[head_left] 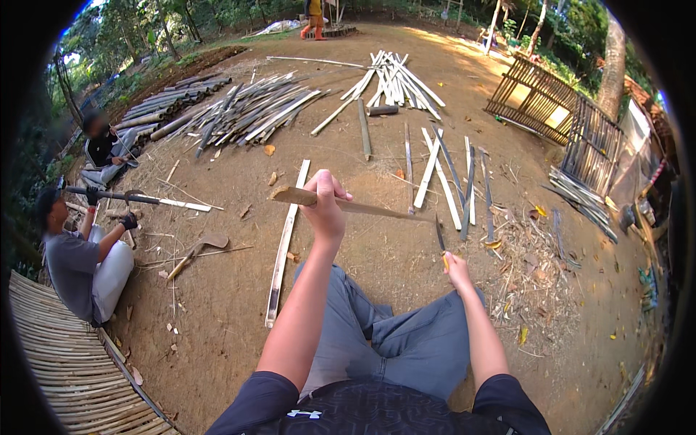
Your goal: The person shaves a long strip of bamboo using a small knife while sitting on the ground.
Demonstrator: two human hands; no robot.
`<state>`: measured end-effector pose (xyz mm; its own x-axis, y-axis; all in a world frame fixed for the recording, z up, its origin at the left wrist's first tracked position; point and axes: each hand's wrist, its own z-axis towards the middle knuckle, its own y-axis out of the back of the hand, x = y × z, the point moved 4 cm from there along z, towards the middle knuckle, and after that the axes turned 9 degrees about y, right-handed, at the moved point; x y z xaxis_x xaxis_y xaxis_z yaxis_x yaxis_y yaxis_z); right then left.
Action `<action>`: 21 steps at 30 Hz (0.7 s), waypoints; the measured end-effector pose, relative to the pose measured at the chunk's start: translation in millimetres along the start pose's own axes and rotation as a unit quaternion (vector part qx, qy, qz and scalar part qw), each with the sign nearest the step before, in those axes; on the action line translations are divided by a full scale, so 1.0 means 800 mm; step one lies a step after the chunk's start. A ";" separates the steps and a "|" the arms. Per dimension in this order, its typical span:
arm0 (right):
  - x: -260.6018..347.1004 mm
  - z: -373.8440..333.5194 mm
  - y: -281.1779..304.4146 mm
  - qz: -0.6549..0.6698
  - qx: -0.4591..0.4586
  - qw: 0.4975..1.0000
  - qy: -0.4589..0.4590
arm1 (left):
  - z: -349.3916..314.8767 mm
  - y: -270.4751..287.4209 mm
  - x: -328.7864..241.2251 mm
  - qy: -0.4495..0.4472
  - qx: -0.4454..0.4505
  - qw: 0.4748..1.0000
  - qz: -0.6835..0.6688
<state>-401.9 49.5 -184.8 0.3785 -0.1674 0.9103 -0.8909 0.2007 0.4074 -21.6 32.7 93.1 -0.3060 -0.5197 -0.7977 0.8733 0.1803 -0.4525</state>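
Observation:
My left hand (326, 209) is closed round a long bamboo strip (377, 210), raised in front of me. Its thick brown end sticks out to the left of my fist, and the thin end runs off to the right. In my right hand (458, 273), above my right knee, I grip a knife (440, 238) by its yellowish handle. The narrow dark blade points up and away. Its tip appears close to the strip's thin end; I cannot tell whether they touch. A pale split bamboo length (288, 243) lies on the ground beyond my left forearm.
Split bamboo strips lie ahead (442, 174), with piles further off (391, 80) (254, 109). Two people sit at the left; the nearer one (83, 254) holds a bamboo pole. A hoe-like tool (196, 254) lies near them. Wood shavings (533, 283) cover the ground at right, below bamboo panels (533, 98).

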 end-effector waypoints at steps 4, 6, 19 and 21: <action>-0.020 -0.022 0.001 0.161 -0.013 0.977 -0.136 | 0.007 -0.018 0.003 -0.022 0.047 0.998 0.019; -0.023 -0.017 0.008 0.192 -0.018 0.972 -0.134 | 0.012 -0.034 0.005 -0.052 0.078 0.995 0.014; -0.039 -0.019 0.011 0.282 -0.024 0.950 -0.130 | -0.026 -0.098 0.133 0.032 0.064 0.995 -0.072; -0.037 -0.023 0.007 0.276 -0.019 0.953 -0.125 | -0.033 -0.094 0.148 0.059 0.021 0.991 -0.116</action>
<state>-413.6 73.2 -207.7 -0.2206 -0.2496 0.9429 -0.9258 0.3577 -0.1219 -133.4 -20.4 22.5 -0.5408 -0.4421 -0.7156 0.7879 0.0315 -0.6150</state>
